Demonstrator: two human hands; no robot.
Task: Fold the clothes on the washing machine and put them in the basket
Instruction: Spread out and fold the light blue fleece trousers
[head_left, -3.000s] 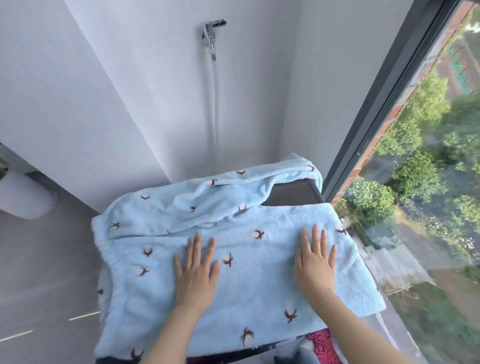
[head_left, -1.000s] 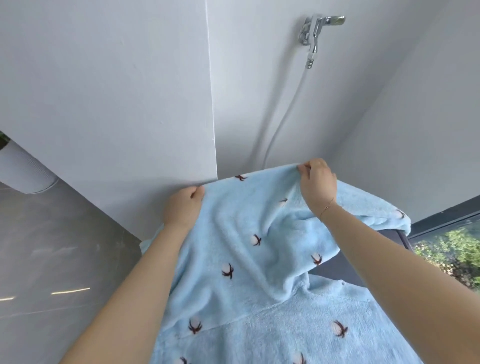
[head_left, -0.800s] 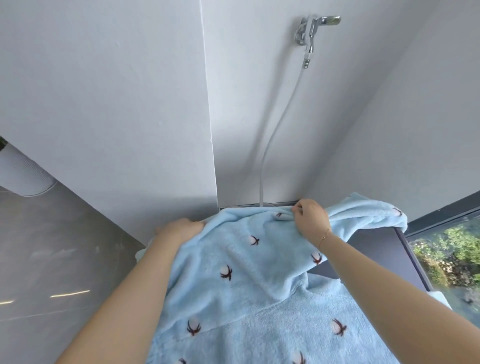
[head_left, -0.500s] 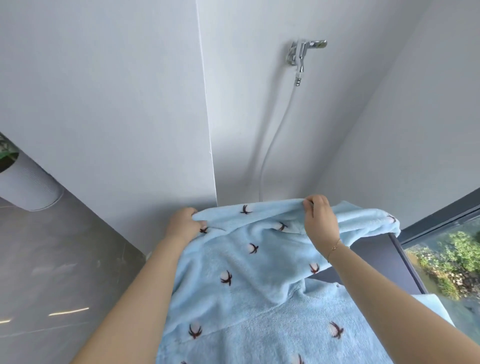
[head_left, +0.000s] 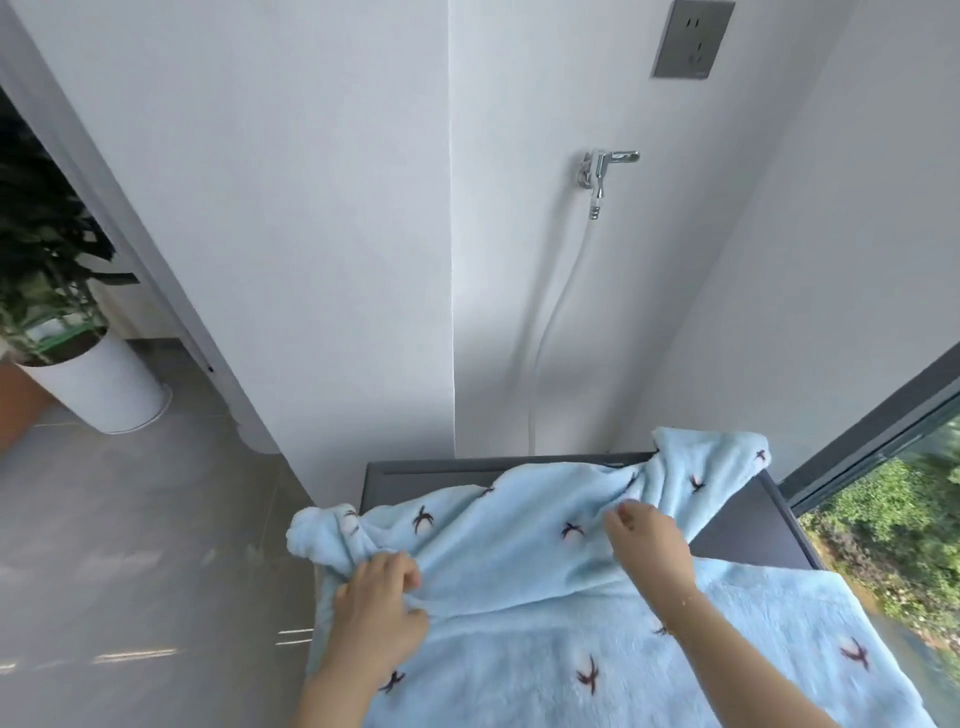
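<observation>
You have drawn the blue garment (head_left: 519, 561) down toward you across the washing machine (head_left: 748, 525); left hand (head_left: 376, 608) and right hand (head_left: 647, 540) pinch it mid-fold, basket unseen.

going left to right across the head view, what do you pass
potted plant → left hand gripping the blue garment → right hand pinching it → window. Higher on the wall, between the hands' positions and the window: tap, then socket.
</observation>
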